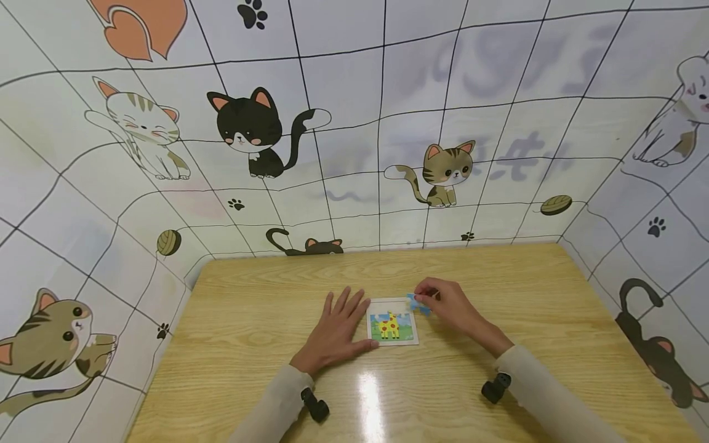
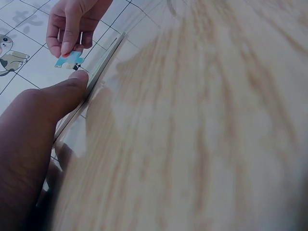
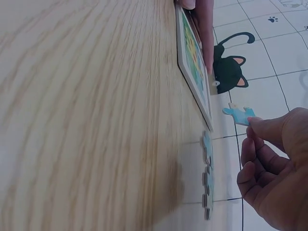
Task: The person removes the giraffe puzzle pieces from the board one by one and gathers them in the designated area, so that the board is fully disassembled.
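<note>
A small square puzzle board [image 1: 392, 322] with a yellow giraffe picture lies flat on the wooden table [image 1: 249, 320]. My left hand [image 1: 339, 329] lies flat beside it with straight fingers, the thumb [image 2: 65, 91] against the board's left edge [image 2: 96, 72]. My right hand [image 1: 448, 303] pinches a light blue puzzle piece [image 1: 416, 301] just above the board's top right corner; the piece [image 3: 239, 114] is lifted off the table. The same piece [image 2: 70, 59] shows in the left wrist view between thumb and forefinger.
Loose blue pieces [image 3: 207, 175] lie on the table just beyond the board [image 3: 194, 62], under the right hand. Walls papered with cartoon cats [image 1: 255, 129] enclose the table at the back and both sides. Black wrist camera mounts [image 1: 316, 405] sit near both sleeves.
</note>
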`<state>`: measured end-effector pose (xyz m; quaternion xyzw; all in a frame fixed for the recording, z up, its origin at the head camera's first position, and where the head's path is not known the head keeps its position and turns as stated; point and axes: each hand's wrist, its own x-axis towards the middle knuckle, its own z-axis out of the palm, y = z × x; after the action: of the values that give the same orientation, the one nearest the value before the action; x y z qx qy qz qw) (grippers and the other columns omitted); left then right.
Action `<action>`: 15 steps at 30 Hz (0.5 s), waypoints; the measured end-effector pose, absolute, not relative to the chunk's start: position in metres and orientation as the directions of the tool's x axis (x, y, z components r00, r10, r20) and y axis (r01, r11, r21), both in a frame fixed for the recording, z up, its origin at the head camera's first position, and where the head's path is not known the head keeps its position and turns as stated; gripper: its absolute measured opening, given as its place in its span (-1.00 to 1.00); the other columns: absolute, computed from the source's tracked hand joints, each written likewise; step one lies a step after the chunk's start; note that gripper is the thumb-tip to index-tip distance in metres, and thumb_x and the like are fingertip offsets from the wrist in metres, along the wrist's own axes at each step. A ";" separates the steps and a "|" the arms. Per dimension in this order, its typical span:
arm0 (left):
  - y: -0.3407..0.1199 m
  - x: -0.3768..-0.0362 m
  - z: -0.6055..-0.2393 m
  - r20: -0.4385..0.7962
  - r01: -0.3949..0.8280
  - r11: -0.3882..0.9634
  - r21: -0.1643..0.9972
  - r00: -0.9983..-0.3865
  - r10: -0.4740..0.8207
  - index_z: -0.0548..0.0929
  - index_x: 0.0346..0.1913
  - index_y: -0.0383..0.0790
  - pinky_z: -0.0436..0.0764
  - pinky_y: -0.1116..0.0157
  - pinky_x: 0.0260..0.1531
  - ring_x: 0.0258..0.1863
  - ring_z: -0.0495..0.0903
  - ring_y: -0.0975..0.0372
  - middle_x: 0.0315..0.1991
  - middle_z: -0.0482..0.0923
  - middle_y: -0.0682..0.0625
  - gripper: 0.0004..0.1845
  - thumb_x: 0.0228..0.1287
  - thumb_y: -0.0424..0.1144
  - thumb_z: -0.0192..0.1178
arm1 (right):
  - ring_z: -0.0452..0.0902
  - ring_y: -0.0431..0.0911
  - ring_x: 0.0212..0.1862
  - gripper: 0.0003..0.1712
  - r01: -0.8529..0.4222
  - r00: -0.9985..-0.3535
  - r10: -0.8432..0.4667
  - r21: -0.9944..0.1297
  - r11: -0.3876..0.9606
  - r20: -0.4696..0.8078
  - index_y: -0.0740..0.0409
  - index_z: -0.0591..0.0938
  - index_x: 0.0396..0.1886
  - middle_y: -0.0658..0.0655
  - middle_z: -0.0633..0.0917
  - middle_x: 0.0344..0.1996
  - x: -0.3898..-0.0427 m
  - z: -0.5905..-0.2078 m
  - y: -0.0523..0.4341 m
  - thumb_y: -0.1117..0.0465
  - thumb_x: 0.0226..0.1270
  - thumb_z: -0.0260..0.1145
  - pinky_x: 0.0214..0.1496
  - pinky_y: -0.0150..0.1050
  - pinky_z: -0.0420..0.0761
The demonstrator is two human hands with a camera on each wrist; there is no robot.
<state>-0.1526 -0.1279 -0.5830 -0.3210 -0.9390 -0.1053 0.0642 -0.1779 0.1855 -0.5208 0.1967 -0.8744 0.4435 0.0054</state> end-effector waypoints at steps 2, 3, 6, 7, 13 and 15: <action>-0.128 -0.153 -0.583 0.191 0.618 0.771 0.157 -0.784 0.590 0.10 0.62 -0.01 -0.09 -0.30 0.44 0.60 -0.09 -0.08 0.63 -0.03 -0.03 0.04 0.26 0.60 -0.23 | 0.63 -0.12 -0.30 -0.96 -0.344 -0.926 -0.330 -0.777 0.528 0.186 0.03 0.71 -0.19 0.00 0.74 -0.30 -0.177 -0.521 0.190 0.21 0.42 0.37 -0.24 -0.27 0.62; -0.128 -0.153 -0.583 0.192 0.618 0.771 0.156 -0.784 0.590 0.11 0.62 -0.01 -0.09 -0.30 0.44 0.60 -0.08 -0.09 0.63 -0.02 -0.03 0.04 0.26 0.60 -0.22 | 0.62 -0.11 -0.30 -0.96 -0.340 -0.928 -0.325 -0.776 0.531 0.184 0.02 0.71 -0.19 0.00 0.74 -0.29 -0.176 -0.521 0.192 0.21 0.42 0.37 -0.24 -0.27 0.62; -0.128 -0.152 -0.583 0.192 0.618 0.771 0.155 -0.784 0.590 0.12 0.62 -0.01 -0.10 -0.29 0.45 0.60 -0.09 -0.08 0.63 -0.02 -0.03 0.04 0.26 0.59 -0.19 | 0.62 -0.10 -0.28 -0.95 -0.328 -0.933 -0.311 -0.779 0.534 0.180 0.03 0.71 -0.18 0.00 0.74 -0.29 -0.175 -0.519 0.199 0.21 0.42 0.36 -0.23 -0.26 0.62; -0.128 -0.152 -0.584 0.192 0.619 0.770 0.154 -0.783 0.591 0.12 0.62 -0.01 -0.10 -0.29 0.45 0.60 -0.09 -0.09 0.63 -0.02 -0.04 0.04 0.26 0.59 -0.19 | 0.62 -0.10 -0.28 -0.95 -0.323 -0.936 -0.304 -0.779 0.537 0.178 0.02 0.72 -0.18 -0.01 0.74 -0.29 -0.174 -0.518 0.201 0.21 0.42 0.36 -0.23 -0.25 0.62; -0.128 -0.153 -0.585 0.191 0.618 0.773 0.146 -0.784 0.591 0.11 0.62 0.00 -0.11 -0.28 0.46 0.60 -0.09 -0.08 0.63 -0.02 -0.03 0.04 0.26 0.60 -0.21 | 0.61 -0.14 -0.28 -0.96 -0.324 -0.941 -0.279 -0.752 0.574 0.193 -0.01 0.72 -0.20 -0.06 0.74 -0.30 -0.175 -0.517 0.214 0.19 0.42 0.37 -0.22 -0.28 0.62; -0.128 -0.153 -0.586 0.188 0.616 0.774 0.148 -0.786 0.589 0.10 0.62 0.01 -0.13 -0.28 0.46 0.61 -0.10 -0.08 0.63 -0.03 -0.03 0.04 0.26 0.60 -0.22 | 0.62 -0.14 -0.29 -0.96 -0.327 -0.941 -0.273 -0.748 0.577 0.201 -0.02 0.73 -0.20 -0.06 0.75 -0.31 -0.175 -0.519 0.219 0.18 0.41 0.38 -0.23 -0.28 0.62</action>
<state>-0.1534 -0.1279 -0.5858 -0.3206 -0.9395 -0.1011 0.0655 -0.1751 0.2194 -0.5190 0.1693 -0.8874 0.4277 0.0316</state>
